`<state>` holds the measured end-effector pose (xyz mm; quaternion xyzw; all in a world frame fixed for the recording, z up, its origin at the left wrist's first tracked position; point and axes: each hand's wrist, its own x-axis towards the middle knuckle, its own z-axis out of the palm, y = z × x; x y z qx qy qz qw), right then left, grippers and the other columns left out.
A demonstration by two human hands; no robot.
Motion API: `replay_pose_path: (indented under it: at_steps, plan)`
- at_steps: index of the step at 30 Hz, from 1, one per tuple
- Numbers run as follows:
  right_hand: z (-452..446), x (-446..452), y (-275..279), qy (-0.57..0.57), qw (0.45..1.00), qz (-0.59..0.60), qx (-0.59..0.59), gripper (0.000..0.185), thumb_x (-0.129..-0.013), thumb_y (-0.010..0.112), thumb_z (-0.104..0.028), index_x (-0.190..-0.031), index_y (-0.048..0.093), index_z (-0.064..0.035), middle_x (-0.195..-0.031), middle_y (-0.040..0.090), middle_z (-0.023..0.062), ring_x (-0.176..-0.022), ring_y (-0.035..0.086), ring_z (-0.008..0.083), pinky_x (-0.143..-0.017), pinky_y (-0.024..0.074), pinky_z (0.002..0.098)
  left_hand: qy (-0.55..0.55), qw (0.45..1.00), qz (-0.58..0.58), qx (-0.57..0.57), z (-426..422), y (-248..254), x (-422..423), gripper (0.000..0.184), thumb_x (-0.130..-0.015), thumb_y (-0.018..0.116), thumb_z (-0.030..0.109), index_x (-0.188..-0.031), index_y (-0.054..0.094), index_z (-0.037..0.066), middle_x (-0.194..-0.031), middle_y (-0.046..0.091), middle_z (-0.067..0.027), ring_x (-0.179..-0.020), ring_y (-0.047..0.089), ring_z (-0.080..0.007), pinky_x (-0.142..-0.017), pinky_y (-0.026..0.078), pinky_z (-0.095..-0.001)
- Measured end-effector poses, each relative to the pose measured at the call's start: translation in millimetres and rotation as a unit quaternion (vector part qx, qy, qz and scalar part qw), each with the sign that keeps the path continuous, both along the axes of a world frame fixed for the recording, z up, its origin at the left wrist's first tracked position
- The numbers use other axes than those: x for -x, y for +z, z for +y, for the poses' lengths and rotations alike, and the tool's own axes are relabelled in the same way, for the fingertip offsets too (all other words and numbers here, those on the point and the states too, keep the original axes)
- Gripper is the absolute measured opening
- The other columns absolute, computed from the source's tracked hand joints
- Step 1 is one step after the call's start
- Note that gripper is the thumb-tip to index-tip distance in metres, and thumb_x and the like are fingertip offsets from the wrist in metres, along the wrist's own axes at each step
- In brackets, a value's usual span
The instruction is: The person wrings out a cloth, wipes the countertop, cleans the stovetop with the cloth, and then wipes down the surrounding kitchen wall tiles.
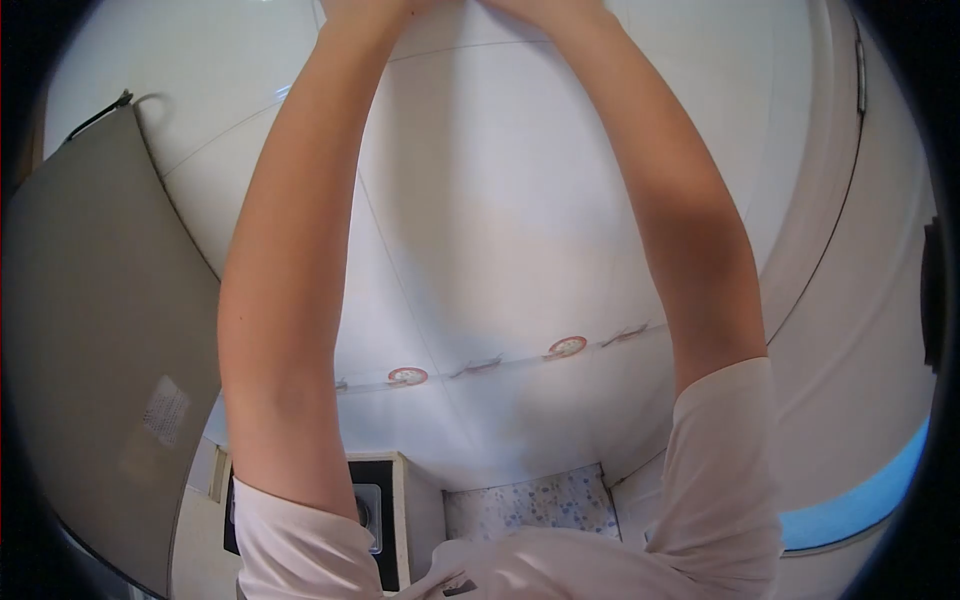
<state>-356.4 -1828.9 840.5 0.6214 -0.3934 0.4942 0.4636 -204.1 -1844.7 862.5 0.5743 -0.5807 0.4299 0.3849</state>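
Both of my arms reach up and away along a white tiled wall (510, 210). My left hand (372, 6) shows only as a wrist and a bit of its base at the top edge. Just the wrist side of my right hand (550, 8) appears there too, a short way to the right. The fingers of both hands lie beyond the frame, so whatever they touch or hold is hidden. Pale short sleeves cover my upper arms.
On the left stands a large grey panel (90, 290) with a whitish label. Below my left arm is a black-topped stove-like unit (383, 520). A patterned floor patch (540, 500) shows at the bottom. A pale door-like panel (850, 320) curves along the right.
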Motion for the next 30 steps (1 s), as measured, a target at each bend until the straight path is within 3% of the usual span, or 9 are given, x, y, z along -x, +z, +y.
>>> replay_pose_path:
  at_steps: [1,4,6,10,15,19,24,26,30]
  plan:
    - [-3.7,2.3,-9.5,0.015,1.0,0.004,0.021,0.067,-0.101,0.058,-0.042,-0.156,0.043,-0.0069,-0.163,0.033,0.0284,-0.152,0.029,0.0445,-0.129,0.0181,0.053,-0.014,0.983,-0.012,0.183,6.9,-15.6,8.2,0.054,-0.105,0.045,0.048,-0.155,0.05,0.029,-0.164,0.035,-0.0213,-0.149,0.03,-0.0492,-0.121,0.015,-0.0707]
    - [-10.5,13.0,-67.3,0.072,0.997,0.025,0.007,0.06,-0.104,0.054,-0.036,-0.153,0.046,-0.002,-0.16,0.036,0.0316,-0.152,0.029,0.0455,-0.129,0.0191,0.0542,-0.022,0.986,-0.023,0.165,-1.5,-74.0,11.0,0.053,-0.105,0.045,0.048,-0.154,0.052,0.028,-0.163,0.038,-0.0213,-0.15,0.028,-0.0476,-0.119,0.015,-0.073]
    - [-37.8,19.7,-135.4,0.176,0.979,0.015,0.101,0.065,-0.082,0.076,-0.038,-0.139,0.063,-0.0104,-0.144,0.055,0.022,-0.12,0.055,0.0453,-0.107,0.0473,0.0537,-0.06,0.969,-0.078,0.228,2.3,-148.7,9.4,0.055,-0.095,0.062,0.039,-0.15,0.056,0.037,-0.155,0.046,-0.0192,-0.139,0.039,-0.0516,-0.112,0.027,-0.0732]
    - [-18.4,24.4,-305.7,0.145,0.989,-0.009,-0.008,0.063,-0.084,0.076,-0.029,-0.141,0.061,-0.008,-0.131,0.056,0.0227,-0.11,0.057,0.0437,-0.095,0.0503,0.0533,-0.103,0.993,0.015,0.05,28.8,-319.4,34.7,0.049,-0.094,0.061,0.034,-0.143,0.064,0.031,-0.148,0.049,-0.0225,-0.148,0.025,-0.0547,-0.114,0.012,-0.0785]
    - [17.5,38.0,-521.4,0.138,0.969,-0.029,-0.201,0.042,-0.09,0.07,-0.024,-0.129,0.067,-0.0095,-0.12,0.057,0.0164,-0.111,0.059,0.0471,-0.101,0.0496,0.0592,-0.106,0.987,0.066,-0.101,54.3,-532.8,56.8,0.045,-0.089,0.066,0.038,-0.133,0.07,0.028,-0.12,0.056,-0.0158,-0.118,0.05,-0.0476,-0.106,0.022,-0.0831]
    - [34.7,47.4,-605.9,0.15,0.95,-0.05,-0.268,0.038,-0.09,0.07,-0.023,-0.125,0.068,-0.0092,-0.121,0.057,0.0155,-0.108,0.059,0.0456,-0.105,0.0468,0.0606,-0.11,0.978,0.065,-0.165,69.7,-620.0,68.0,0.046,-0.09,0.067,0.038,-0.134,0.069,0.025,-0.121,0.053,-0.0181,-0.112,0.05,-0.0452,-0.108,0.02,-0.0825]
    - [36.9,52.7,-572.4,0.104,0.958,-0.067,-0.259,0.04,-0.089,0.072,-0.024,-0.125,0.067,-0.0061,-0.124,0.054,0.0199,-0.112,0.056,0.0458,-0.106,0.0441,0.0619,-0.138,0.976,0.077,-0.148,61.3,-593.1,78.4,0.047,-0.091,0.066,0.036,-0.137,0.067,0.025,-0.13,0.05,-0.0201,-0.125,0.044,-0.0485,-0.11,0.016,-0.0821]
    - [28.4,61.4,-520.5,0.101,0.963,-0.082,-0.237,0.044,-0.089,0.072,-0.024,-0.127,0.065,-0.0049,-0.126,0.053,0.0227,-0.115,0.054,0.0472,-0.106,0.0433,0.0623,-0.154,0.978,0.08,-0.118,59.3,-530.7,88.2,0.048,-0.09,0.067,0.036,-0.138,0.067,0.027,-0.128,0.05,-0.0166,-0.133,0.039,-0.0508,-0.108,0.018,-0.0831]
    - [-8.8,86.8,-360.3,0.11,0.987,-0.062,-0.101,0.062,-0.089,0.071,-0.026,-0.145,0.055,-0.003,-0.149,0.045,0.0273,-0.133,0.046,0.0525,-0.113,0.0378,0.0627,-0.167,0.986,0.029,0.005,26.5,-368.2,103.0,0.053,-0.095,0.06,0.036,-0.147,0.06,0.029,-0.154,0.04,-0.0252,-0.15,0.018,-0.0562,-0.114,0.01,-0.0797]
